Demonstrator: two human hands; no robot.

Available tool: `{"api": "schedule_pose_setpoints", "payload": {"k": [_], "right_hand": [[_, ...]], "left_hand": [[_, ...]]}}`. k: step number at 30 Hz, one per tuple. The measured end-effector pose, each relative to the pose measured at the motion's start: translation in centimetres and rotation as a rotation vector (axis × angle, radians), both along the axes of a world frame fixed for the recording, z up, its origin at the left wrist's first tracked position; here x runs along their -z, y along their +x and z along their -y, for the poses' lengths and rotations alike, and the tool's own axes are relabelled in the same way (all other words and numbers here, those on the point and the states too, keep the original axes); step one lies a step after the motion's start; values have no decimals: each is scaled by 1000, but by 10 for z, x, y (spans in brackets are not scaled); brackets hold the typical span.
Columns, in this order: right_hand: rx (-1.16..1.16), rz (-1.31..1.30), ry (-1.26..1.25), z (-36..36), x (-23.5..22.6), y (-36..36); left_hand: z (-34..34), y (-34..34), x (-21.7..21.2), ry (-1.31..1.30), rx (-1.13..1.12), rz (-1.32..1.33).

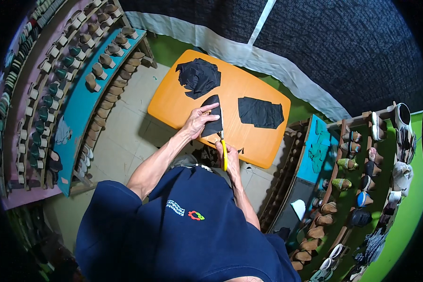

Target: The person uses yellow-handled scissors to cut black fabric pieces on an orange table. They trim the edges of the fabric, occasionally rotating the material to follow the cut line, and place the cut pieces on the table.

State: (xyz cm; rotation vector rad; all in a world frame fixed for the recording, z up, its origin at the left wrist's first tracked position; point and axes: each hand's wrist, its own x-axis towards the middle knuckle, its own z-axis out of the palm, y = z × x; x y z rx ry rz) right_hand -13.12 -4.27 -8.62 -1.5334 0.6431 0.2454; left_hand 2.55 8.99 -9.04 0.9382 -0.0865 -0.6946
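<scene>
Black sheet (212, 118) pinned under left hand (198, 121); right hand (230, 159) grips yellow-handled scissors (223, 149), blades partly hidden.

Lighting: bright, even, diffuse; no single source in view. Orange table (249, 136) evenly lit, faint sheen, no hard glare. Shadows: soft, short, under the left hand (198, 121) and just below its fingers (210, 109). Black pieces beyond the fingertips read flat, little surface detail. Focus: sharp around the fingers, softer far out from them. Distortion: strong fisheye; shelf (86, 101) edges bow. Corners: dark vignette. Colour: saturated.
</scene>
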Motion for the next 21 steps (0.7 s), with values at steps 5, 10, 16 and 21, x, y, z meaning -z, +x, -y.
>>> {"api": "schedule_pose_setpoints", "payload": {"k": [5,10,16,21], "right_hand": [[-18,31,-19,-2,-6,3],[-16,-7,-49,1,-2,7],[12,-17,-150,1,-1,9],[11,6,-196,0,-1,9]], "left_hand": [[3,-6,-3,29,10,16],[1,-7,-5,77,48,13],[1,-6,1,74,36,57],[1,-5,4,90,24,63]]}}
